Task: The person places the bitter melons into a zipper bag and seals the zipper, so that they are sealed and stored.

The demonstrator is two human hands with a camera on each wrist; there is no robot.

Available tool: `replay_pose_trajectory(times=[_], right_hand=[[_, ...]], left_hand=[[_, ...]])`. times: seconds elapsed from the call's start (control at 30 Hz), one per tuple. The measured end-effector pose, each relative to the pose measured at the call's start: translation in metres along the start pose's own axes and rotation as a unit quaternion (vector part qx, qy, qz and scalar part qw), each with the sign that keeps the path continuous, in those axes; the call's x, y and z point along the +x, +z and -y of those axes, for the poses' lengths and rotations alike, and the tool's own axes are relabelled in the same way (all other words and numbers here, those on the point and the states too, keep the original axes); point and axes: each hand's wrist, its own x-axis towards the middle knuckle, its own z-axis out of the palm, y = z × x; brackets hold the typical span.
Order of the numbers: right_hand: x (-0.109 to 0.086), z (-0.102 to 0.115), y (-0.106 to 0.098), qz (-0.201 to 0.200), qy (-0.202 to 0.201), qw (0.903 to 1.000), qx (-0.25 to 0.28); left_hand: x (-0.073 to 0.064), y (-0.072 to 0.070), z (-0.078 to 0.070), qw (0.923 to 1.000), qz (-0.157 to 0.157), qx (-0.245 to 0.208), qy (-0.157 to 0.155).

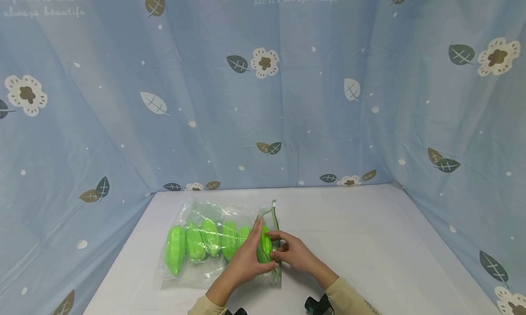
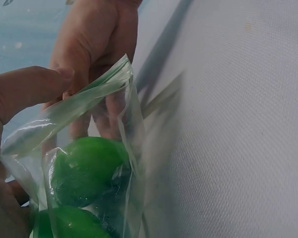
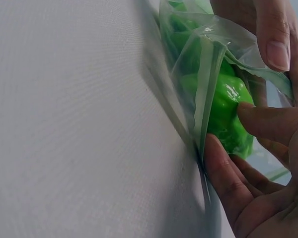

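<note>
A clear zip bag with a green-edged mouth lies on the white table, its mouth toward the right. Inside are several glossy green elongated pieces, like toy vegetables or fruit; their exact kind is unclear. My left hand holds the bag by its mouth, thumb stretched to the right and fingers along the upper film. At the mouth, my right hand grips the rightmost green piece. Its thumb presses on the piece from above, while the other fingers bend beneath it along the bag's edge.
Blue cloth printed with flowers and leaves hangs behind and on both sides of the white table. Dark wrist gear shows by the right sleeve at the front edge.
</note>
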Motion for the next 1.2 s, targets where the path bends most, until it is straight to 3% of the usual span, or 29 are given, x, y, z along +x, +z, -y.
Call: replay_pose_trajectory(times=[0.5, 0.8, 1.07, 1.2], right_hand=[[-0.005, -0.009, -0.013, -0.031, 0.004, 0.9994, -0.017], [-0.009, -0.015, -0.021, -0.049, 0.01, 0.9987, 0.004], [-0.007, -0.018, -0.025, -0.077, 0.012, 0.997, -0.007], [-0.005, -0.016, -0.026, -0.1, 0.021, 0.9947, -0.016]], left_hand=[[-0.001, 0.001, 0.001, 0.9999, 0.007, 0.001, 0.012], [-0.003, 0.003, 0.001, 0.9998, -0.015, 0.014, 0.001], [-0.003, 0.001, -0.001, 0.9981, -0.048, 0.01, 0.036], [-0.003, 0.0, -0.001, 0.998, -0.051, 0.009, 0.035]])
